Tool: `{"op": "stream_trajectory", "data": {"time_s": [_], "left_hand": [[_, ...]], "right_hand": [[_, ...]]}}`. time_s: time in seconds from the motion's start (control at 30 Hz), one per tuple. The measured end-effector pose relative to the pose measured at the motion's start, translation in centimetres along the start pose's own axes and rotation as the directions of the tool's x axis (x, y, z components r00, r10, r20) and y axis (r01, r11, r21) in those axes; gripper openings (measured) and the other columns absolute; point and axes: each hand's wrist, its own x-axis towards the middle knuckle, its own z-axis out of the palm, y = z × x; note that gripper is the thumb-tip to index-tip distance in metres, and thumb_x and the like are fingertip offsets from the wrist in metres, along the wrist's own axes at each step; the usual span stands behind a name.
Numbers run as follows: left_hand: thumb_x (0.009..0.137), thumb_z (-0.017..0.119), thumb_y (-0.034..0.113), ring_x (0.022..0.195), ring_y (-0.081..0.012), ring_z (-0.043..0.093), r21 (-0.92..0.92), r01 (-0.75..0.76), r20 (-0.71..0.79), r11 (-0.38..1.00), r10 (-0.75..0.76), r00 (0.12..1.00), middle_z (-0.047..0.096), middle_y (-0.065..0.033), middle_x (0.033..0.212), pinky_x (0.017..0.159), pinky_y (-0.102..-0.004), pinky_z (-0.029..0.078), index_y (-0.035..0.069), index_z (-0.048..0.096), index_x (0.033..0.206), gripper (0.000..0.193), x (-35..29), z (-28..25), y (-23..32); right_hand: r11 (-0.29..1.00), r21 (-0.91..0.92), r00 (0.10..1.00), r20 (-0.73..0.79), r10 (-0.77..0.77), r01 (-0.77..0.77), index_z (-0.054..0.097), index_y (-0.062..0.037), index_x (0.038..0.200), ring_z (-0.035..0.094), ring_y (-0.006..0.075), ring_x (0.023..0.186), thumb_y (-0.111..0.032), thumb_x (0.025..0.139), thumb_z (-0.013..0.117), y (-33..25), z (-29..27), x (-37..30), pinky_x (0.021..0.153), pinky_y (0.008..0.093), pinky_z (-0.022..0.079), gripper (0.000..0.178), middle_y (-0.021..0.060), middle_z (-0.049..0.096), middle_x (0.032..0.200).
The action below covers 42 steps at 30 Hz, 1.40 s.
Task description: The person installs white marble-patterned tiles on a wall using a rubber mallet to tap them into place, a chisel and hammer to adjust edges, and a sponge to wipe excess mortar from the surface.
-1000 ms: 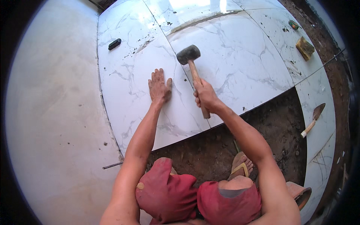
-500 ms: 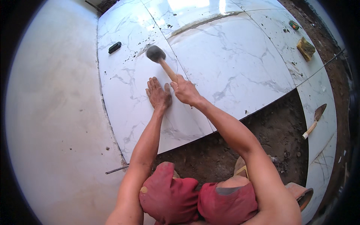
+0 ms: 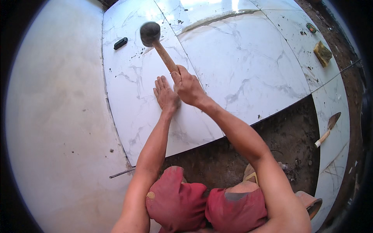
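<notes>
My right hand (image 3: 189, 86) is closed round the wooden handle of a rubber mallet (image 3: 165, 54). The mallet's dark head appears raised over the white marbled floor tile (image 3: 134, 105). Fingers stretched out, my left hand (image 3: 166, 94) lies flat on that same tile, just left of my right hand and partly behind it. Crumbs of dark mortar are scattered on the tile beyond my hands.
A small black block (image 3: 120, 43) rests far left on the tile. At the right are a yellowish sponge (image 3: 322, 54), a tape measure (image 3: 311, 28) and a trowel (image 3: 328, 129). Bare soil (image 3: 285, 136) lies before my knees; a bucket (image 3: 310, 204) stands lower right. A pale wall (image 3: 58, 108) borders the left.
The mallet has been lifted, its head now higher and nearer the camera. My right hand has risen slightly with it, while my left hand stays flat on the tile.
</notes>
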Motion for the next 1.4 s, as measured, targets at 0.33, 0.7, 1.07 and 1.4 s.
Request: {"op": "stream_trajectory", "data": {"time_s": [0.33, 0.7, 1.07, 1.4], "left_hand": [[0.092, 0.039, 0.045, 0.143, -0.031, 0.013, -0.049, 0.004, -0.016, 0.999, -0.005, 1.0, 0.019, -0.0188, 0.152, 0.116, -0.0442, 0.007, -0.002, 0.022, 0.145, 0.072, -0.3, 0.4, -0.6], [0.083, 0.055, 0.053, 0.139, -0.038, 0.022, -0.123, 0.17, 0.172, 0.978, -0.148, 0.974, 0.02, -0.0217, 0.151, 0.111, -0.0487, 0.024, -0.003, 0.022, 0.144, 0.089, 2.2, -4.5, -5.4], [0.078, 0.062, 0.057, 0.141, -0.0397, 0.009, 0.002, 0.413, 0.387, 0.911, -0.382, 0.839, 0.008, -0.0076, 0.156, 0.103, -0.0683, 0.025, 0.01, 0.011, 0.149, 0.099, 0.3, -8.7, -9.6], [0.077, 0.061, 0.057, 0.138, -0.0469, 0.011, -0.041, 0.399, 0.368, 0.916, -0.358, 0.858, 0.009, -0.0148, 0.154, 0.1, -0.071, 0.024, 0.005, 0.012, 0.148, 0.1, -0.5, -7.9, -9.6]], "right_hand": [[0.998, 0.029, 0.998, 0.02, 0.054, -0.054, 0.048, -0.0012, 0.104, 0.059, 0.0469, 0.078, -0.034, 0.098, 0.039, 1.6, 2.0, 0.0, 0.07, 0.0492, 0.047, 0.034, 0.0269, 0.062, 0.087], [0.992, -0.102, 0.997, 0.009, -0.075, 0.076, 0.043, 0.0001, 0.115, 0.06, 0.0455, 0.073, -0.03, 0.098, 0.038, -3.9, 0.1, -2.6, 0.066, 0.0508, 0.046, 0.035, 0.0252, 0.06, 0.074], [0.973, 0.158, 0.964, 0.233, 0.128, -0.168, 0.05, -0.0003, 0.097, 0.049, 0.0158, 0.046, -0.039, 0.099, 0.036, -2.3, 6.7, 2.6, 0.043, 0.0326, 0.04, 0.041, 0.0058, 0.049, 0.058], [0.89, 0.254, 0.867, 0.435, 0.244, -0.378, 0.047, -0.0047, 0.096, 0.037, 0.0082, 0.04, -0.046, 0.098, 0.036, -0.5, 11.7, 4.9, 0.034, 0.0254, 0.033, 0.043, -0.0013, 0.041, 0.059]]}}
